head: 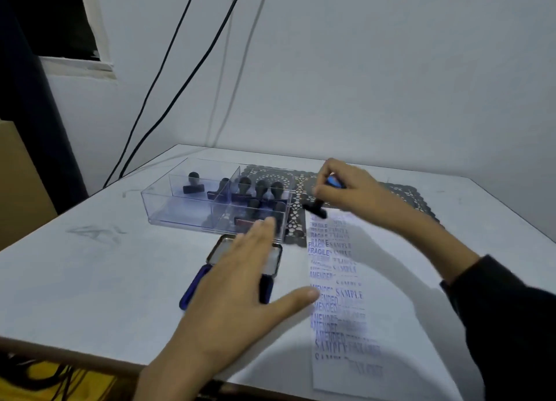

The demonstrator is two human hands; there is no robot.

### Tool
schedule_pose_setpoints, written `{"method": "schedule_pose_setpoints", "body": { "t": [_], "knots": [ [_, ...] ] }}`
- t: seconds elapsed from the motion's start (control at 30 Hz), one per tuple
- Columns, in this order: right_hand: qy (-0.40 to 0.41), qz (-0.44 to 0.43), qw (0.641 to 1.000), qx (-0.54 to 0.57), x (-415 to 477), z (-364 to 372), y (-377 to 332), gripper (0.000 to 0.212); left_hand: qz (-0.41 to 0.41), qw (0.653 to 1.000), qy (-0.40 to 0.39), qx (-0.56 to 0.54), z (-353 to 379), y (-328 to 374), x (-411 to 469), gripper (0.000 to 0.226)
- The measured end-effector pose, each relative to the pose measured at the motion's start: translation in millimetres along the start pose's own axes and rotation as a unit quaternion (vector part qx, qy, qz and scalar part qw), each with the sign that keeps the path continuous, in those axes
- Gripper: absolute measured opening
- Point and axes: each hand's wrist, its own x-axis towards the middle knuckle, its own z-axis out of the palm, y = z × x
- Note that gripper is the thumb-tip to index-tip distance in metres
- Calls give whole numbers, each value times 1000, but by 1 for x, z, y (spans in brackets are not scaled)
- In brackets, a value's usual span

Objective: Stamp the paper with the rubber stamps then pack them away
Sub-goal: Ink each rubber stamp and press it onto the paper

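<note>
Stamps (261,188) are kept in the compartment box (168,202) at left; the ink pad (195,283) is set before it, the paper (337,265) to its right, overlapping the mat (301,178).

Blue-inked white paper (340,280); blk lace mat (270,175); blue ink pad (192,286)

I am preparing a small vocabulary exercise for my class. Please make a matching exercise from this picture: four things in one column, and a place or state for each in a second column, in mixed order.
Column 1
1. right hand
2. left hand
3. ink pad
4. clear box

Column 2
A. lies open, left of the paper
B. fingers straight, holds nothing
C. has several stamps in its compartments
D. grips a stamp above the far end of the paper

Pairs: 1-D, 2-B, 3-A, 4-C
</note>
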Motion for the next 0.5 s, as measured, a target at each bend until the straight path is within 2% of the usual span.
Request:
{"method": "schedule_pose_setpoints", "body": {
  "t": [0.13, 0.23, 0.37, 0.5],
  "knots": [
    [47, 100, 989, -100, 27, -32, 58, 12, 76, 995, -45, 43, 39, 42, 49, 86],
    [53, 146, 974, -164, 37, -32, 87, 31, 51, 988, -103, 103, 75, 52, 92, 86],
    [49, 108, 966, -228, 39, -17, 104, 40, 11, 980, -126, 150, 111, 41, 116, 86],
    [41, 76, 969, -230, 40, -10, 116, 37, 9, 975, -130, 180, 122, 30, 114, 113]
  ]
}}
